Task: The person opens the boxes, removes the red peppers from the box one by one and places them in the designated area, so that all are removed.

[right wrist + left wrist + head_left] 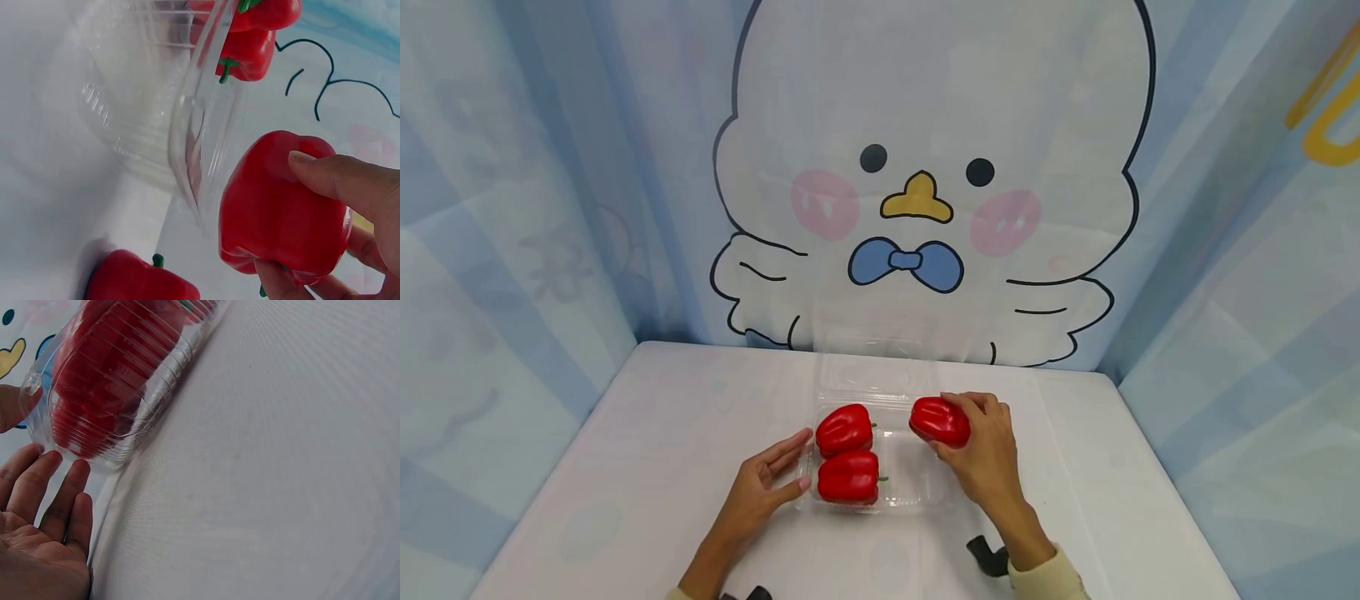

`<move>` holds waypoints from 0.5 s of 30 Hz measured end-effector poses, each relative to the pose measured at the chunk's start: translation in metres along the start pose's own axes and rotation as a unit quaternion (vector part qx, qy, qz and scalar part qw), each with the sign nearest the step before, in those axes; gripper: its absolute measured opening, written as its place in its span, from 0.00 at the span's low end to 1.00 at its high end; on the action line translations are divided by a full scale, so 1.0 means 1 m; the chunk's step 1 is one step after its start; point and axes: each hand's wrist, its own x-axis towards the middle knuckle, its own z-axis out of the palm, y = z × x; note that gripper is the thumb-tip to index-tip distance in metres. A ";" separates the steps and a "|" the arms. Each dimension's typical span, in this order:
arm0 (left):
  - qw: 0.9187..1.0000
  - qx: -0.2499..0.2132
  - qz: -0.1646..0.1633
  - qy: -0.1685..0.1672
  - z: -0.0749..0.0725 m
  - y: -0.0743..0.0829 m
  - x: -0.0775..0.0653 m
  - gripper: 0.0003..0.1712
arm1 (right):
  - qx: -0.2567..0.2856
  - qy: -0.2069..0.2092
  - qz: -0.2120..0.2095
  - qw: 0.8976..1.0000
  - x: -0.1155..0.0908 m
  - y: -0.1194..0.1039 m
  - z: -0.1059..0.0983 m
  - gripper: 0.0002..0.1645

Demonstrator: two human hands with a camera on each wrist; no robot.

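Note:
A clear plastic clamshell container lies with its lid folded back. Two red bell peppers, a rear one and a front one, lie side by side in its left half, green stems pointing right. My left hand rests against the container's left side, fingers extended and fingertips right at the rim. Above the container's right rear part, my right hand grips a third red bell pepper, thumb on one side and fingers on the other. Its green stem shows low between the fingers in the right wrist view.
Another red bell pepper lies on the white table past the container; in the head view it is hidden. Black straps show near the wrists. A curtain with a cartoon bird closes off the back, and blue curtains flank the table.

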 end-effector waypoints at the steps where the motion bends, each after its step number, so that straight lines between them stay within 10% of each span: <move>1: 1.000 0.001 0.003 -0.001 0.000 0.000 0.000 0.41 | 0.002 0.001 0.002 1.000 0.000 0.001 -0.001 0.47; 15: 1.000 -0.001 -0.003 0.003 0.001 0.002 0.000 0.40 | 0.002 0.006 0.026 1.000 -0.011 0.021 -0.016 0.47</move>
